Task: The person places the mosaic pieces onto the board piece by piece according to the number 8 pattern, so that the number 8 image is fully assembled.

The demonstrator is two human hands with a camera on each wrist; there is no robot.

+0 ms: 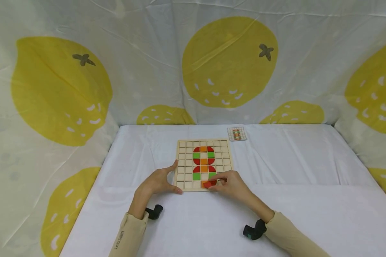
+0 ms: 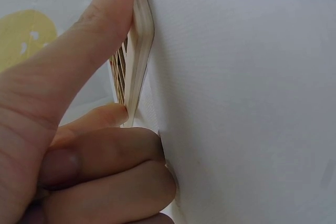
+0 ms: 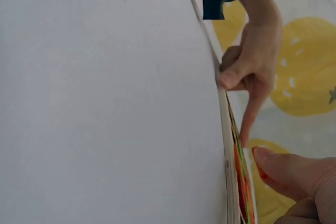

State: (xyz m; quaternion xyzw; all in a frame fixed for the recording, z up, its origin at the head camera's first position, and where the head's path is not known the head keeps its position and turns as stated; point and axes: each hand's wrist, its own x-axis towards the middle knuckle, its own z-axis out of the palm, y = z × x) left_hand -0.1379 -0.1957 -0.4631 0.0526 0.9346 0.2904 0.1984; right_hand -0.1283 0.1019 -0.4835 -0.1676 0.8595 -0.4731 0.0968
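Note:
A wooden grid board (image 1: 181, 180) lies on the white table, with red rounded tiles (image 1: 196, 169), orange tiles (image 1: 204, 161) and green tiles (image 1: 197, 176) forming a figure like an 8. My left hand (image 1: 156, 181) holds the board's near left corner, thumb at the front edge and index finger along the left side; its other fingers are curled. Between thumb and fingertips my right hand (image 1: 233, 185) pinches a red tile (image 1: 207, 184) over the bottom row. That tile partly covers an orange one. In the right wrist view, a red edge (image 3: 260, 170) shows beside the thumb.
A small pattern card (image 1: 236, 134) showing a similar figure lies behind the board's far right corner. Black devices (image 1: 255, 230) sit on both wrists. A white cloth with yellow fruit prints (image 1: 229, 62) hangs behind and beside the table (image 1: 292, 160).

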